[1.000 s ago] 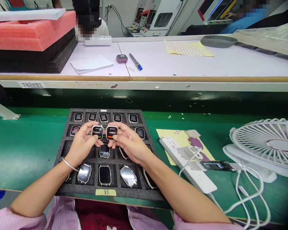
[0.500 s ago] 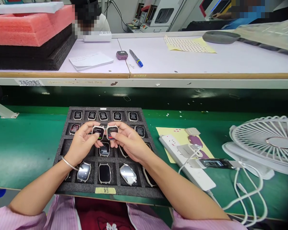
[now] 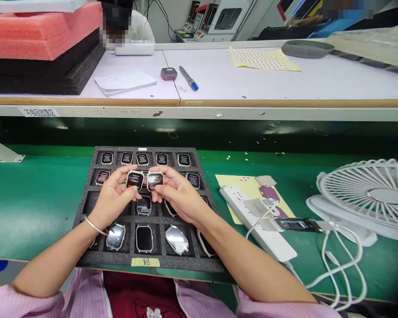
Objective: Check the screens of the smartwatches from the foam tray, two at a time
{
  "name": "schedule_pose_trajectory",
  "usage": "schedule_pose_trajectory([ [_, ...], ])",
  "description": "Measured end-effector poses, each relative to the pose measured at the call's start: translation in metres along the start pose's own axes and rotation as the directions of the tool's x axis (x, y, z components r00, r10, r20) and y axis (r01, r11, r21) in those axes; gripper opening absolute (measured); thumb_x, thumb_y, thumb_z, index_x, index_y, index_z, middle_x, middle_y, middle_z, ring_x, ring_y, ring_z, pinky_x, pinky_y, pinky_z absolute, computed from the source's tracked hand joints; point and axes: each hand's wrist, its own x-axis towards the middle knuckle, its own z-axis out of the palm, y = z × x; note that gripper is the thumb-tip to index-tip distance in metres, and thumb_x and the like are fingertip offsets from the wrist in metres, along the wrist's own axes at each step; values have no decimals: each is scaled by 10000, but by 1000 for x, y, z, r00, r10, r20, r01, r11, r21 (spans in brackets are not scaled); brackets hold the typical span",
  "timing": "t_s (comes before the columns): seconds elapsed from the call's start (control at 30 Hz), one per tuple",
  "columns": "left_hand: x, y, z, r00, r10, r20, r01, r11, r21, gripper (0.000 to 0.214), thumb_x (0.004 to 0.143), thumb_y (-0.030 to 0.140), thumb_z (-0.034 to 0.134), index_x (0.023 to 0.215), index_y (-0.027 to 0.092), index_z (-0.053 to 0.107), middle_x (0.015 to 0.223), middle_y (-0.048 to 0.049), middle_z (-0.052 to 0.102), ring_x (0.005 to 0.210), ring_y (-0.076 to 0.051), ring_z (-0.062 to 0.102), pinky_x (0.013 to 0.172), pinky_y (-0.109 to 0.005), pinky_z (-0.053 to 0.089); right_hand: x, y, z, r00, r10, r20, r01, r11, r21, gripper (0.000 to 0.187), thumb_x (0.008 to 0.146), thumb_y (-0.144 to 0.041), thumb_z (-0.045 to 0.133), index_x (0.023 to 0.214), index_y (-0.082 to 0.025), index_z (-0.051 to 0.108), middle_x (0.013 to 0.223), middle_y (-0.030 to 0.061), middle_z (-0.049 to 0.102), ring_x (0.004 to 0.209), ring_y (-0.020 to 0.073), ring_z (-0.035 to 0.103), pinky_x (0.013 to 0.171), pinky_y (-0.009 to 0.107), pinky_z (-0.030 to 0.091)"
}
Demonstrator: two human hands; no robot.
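A black foam tray (image 3: 86, 207) lies on the green bench in front of me, its pockets holding several strapless smartwatch bodies. My left hand (image 3: 114, 198) is closed on one watch body (image 3: 134, 179) with a lit screen. Beside it my right hand (image 3: 179, 194) is closed on a second lit watch body (image 3: 154, 180). Both are held just above the tray's second row, screens up, almost touching each other. Another watch body (image 3: 143, 205) sits in the pocket right below them. The front row holds watches with dark or shiny screens (image 3: 176, 239).
A white power strip (image 3: 265, 238) with plugged chargers and cables lies right of the tray on a yellow sheet (image 3: 239, 185). A white fan (image 3: 368, 198) stands at the far right. The raised shelf behind carries a notepad (image 3: 126, 81), a marker (image 3: 188, 78), foam slabs (image 3: 43, 48).
Both hands have stayed over the tray holding the two watches. The left watch's screen has turned slightly. The camera view has shifted a little.
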Motion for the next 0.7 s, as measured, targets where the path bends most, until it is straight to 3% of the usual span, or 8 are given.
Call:
schedule_pose_trajectory([
  [0.13, 1, -1, 1, 999, 49, -6, -49, 999, -1, 643, 675, 146, 745, 1263, 204, 490, 988, -34, 678, 845, -146, 661, 723, -251, 541, -1, -1, 0, 998, 8, 58, -12, 998, 69, 473, 773, -146, 711, 1219, -242, 589, 956, 6, 703, 707, 129, 706, 671, 283, 564],
  [0.27, 2, -1, 0, 997, 73, -27, -72, 997, 25, 528, 662, 170, 769, 1103, 205, 480, 889, -4, 650, 808, -137, 631, 757, -267, 520, -2, 0, -2, 994, -21, 111, 13, 997, 72, 538, 811, -239, 756, 1309, -273, 557, 1117, 41, 669, 812, 159, 740, 785, 347, 606],
  [0.37, 1, 4, -2, 991, 132, -20, -131, 990, 59, 406, 676, 184, 761, 1002, 187, 519, 929, -30, 638, 843, -143, 622, 784, -276, 520, -2, 2, -5, 989, -97, 107, 101, 994, -30, 533, 825, -285, 770, 1316, -275, 564, 1114, 41, 655, 722, 120, 696, 710, 309, 594],
  [0.47, -9, 16, -2, 979, 175, 101, -182, 982, 59, 334, 724, 152, 720, 1024, 180, 576, 923, -35, 634, 758, -127, 607, 680, -247, 521, -3, 2, -7, 968, -233, 97, 246, 956, -160, 486, 827, -296, 780, 1275, -269, 595, 1075, 39, 662, 852, 135, 669, 820, 307, 572],
  [0.53, -25, 27, 0, 949, 227, 219, -251, 964, 90, 372, 754, 109, 698, 1106, 198, 615, 911, -35, 652, 716, -125, 609, 637, -236, 515, -5, 0, -6, 940, -321, 115, 339, 917, -210, 466, 834, -317, 778, 1260, -270, 596, 1058, 44, 662, 953, 160, 657, 895, 330, 556],
  [0.63, -58, 48, 5, 827, 445, 342, -526, 827, 196, 606, 723, 91, 777, 1283, 267, 628, 1008, -48, 705, 835, -164, 659, 775, -259, 537, -13, -3, -3, 888, -433, 152, 459, 851, -254, 455, 860, -322, 753, 1277, -280, 577, 1083, 55, 646, 926, 167, 660, 873, 348, 569],
  [0.67, -69, 56, 8, 790, 458, 407, -565, 802, 194, 679, 719, 127, 810, 1346, 280, 596, 1011, -52, 726, 846, -178, 674, 789, -264, 541, -17, -5, -1, 862, -479, 167, 507, 815, -282, 452, 866, -302, 746, 1284, -285, 574, 1100, 61, 639, 928, 169, 660, 867, 350, 573],
  [0.7, -79, 63, 11, 784, 457, 419, -568, 800, 190, 675, 751, 179, 814, 1375, 292, 580, 1008, -55, 737, 857, -187, 687, 803, -267, 544, -22, -8, 1, 827, -530, 186, 561, 764, -319, 458, 866, -274, 744, 1291, -291, 575, 1116, 66, 632, 948, 176, 657, 869, 352, 573],
])
